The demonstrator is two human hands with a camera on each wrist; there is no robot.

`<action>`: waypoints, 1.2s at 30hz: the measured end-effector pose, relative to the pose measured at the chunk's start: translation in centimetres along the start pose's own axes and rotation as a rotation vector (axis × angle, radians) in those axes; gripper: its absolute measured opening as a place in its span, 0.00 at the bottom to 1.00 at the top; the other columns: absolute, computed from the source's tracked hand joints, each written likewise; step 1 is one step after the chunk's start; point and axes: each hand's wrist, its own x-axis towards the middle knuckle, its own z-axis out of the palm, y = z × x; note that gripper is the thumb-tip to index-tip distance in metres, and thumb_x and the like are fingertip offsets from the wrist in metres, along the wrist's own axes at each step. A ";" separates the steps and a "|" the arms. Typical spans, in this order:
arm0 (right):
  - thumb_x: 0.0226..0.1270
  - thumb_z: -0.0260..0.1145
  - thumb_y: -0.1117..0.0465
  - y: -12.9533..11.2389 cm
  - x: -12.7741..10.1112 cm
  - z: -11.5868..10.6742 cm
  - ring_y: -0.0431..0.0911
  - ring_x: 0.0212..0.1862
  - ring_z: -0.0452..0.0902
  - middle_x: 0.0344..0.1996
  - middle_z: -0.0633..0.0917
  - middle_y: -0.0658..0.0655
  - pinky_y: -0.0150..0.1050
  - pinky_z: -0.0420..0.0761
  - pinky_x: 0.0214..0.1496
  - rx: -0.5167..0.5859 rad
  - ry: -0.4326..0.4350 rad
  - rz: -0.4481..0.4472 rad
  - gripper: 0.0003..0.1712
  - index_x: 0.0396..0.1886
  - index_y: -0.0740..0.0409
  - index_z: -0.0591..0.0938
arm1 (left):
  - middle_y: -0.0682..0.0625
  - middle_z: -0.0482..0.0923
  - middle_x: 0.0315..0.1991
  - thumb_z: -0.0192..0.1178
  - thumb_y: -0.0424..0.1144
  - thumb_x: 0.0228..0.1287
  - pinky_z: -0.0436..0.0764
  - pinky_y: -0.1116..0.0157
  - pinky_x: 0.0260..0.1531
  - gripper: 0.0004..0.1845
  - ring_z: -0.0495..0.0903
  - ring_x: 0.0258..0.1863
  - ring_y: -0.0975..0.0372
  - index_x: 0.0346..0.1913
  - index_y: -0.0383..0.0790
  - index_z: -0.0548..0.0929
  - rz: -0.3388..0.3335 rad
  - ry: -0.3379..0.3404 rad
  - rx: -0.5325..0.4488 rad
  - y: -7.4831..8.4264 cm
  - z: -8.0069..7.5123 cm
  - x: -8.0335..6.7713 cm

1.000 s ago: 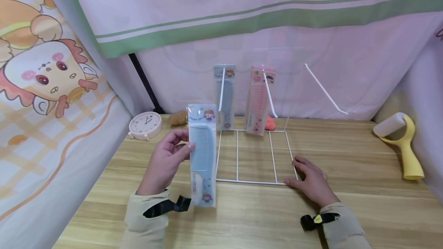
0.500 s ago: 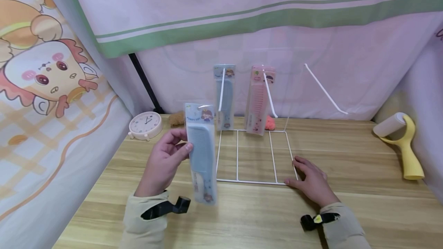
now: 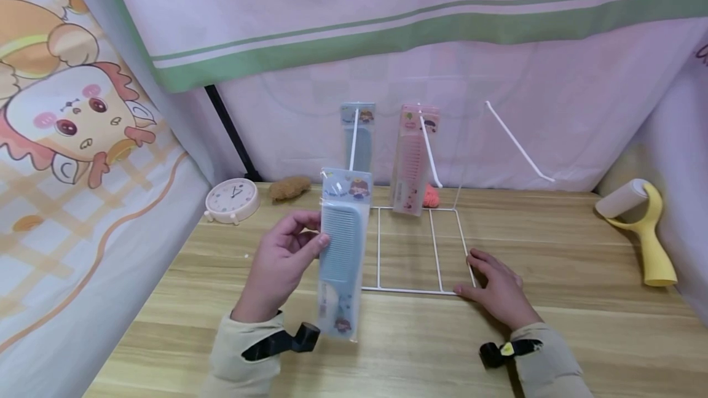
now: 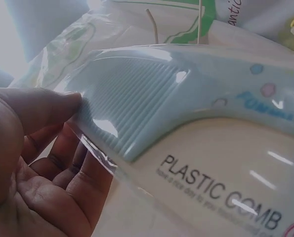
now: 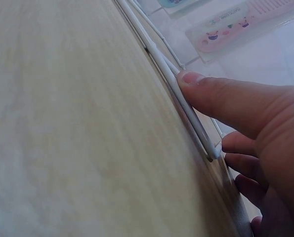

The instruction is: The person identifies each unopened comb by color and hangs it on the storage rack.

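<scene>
Looking down from the head view, the left hand (image 3: pixel 282 263) holds a blue comb (image 3: pixel 341 250) upright above the wooden tabletop (image 3: pixel 581 300). This comb is flat plastic in a shiny clear bag with a cartoon card at the top. The thumb is on the front of its left edge and the fingers (image 3: pixel 295 226) curl behind it, so they pinch the bag near the teeth. The right hand (image 3: pixel 498 290) lies flat on the tabletop, fingers spread a little, touching the near right corner of a thin white wire rack (image 3: pixel 434 250). A second blue comb (image 3: pixel 359 140) and a pink comb (image 3: pixel 412 161) hang on the rack's back hooks. A round white clock (image 3: pixel 232 200) sits to the left, a brown fuzzy lump (image 3: pixel 290 188) is beside it, and a yellow lint roller (image 3: pixel 647 229) stands far right.

From the left wrist view, the comb (image 4: pixel 151 103) fills the picture, with fine straight teeth and a smooth curved back. The thumb (image 4: pixel 33 106) presses on the bag at the teeth, and the other fingers (image 4: pixel 87 180) lie under the crinkly bag. The card reads "PLASTIC COMB".

From the right wrist view, the thumb (image 5: pixel 226 96) rests against the round smooth wire of the rack (image 5: pixel 181 94), and the other fingers (image 5: pixel 243 165) are tucked just below its corner. The pink comb (image 5: pixel 245 22) shows far behind.
</scene>
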 end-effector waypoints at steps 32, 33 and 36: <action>0.57 0.74 0.39 0.2 0.0 0.1 0.69 0.72 0.57 0.73 0.66 0.67 0.66 0.54 0.61 -0.006 -0.006 0.011 0.50 0.69 0.67 0.72 | 0.42 0.81 0.46 0.63 0.33 0.69 0.84 0.60 0.45 0.09 0.82 0.44 0.55 0.48 0.34 0.80 -0.083 0.050 0.154 -1.9 0.8 3.6; 0.57 0.74 0.38 0.3 0.1 0.2 0.69 0.72 0.57 0.73 0.66 0.67 0.66 0.54 0.62 -0.007 -0.006 0.010 0.50 0.69 0.67 0.71 | 0.42 0.81 0.46 0.63 0.33 0.70 0.84 0.59 0.45 0.08 0.82 0.44 0.54 0.48 0.34 0.80 -0.083 0.046 0.152 -2.0 0.8 3.7; 0.57 0.74 0.38 0.3 0.1 0.2 0.69 0.72 0.57 0.73 0.66 0.67 0.66 0.53 0.62 -0.007 -0.006 0.009 0.50 0.69 0.67 0.71 | 0.42 0.81 0.46 0.62 0.33 0.70 0.84 0.56 0.47 0.08 0.82 0.43 0.54 0.49 0.34 0.79 -0.079 0.039 0.153 -2.1 0.7 4.0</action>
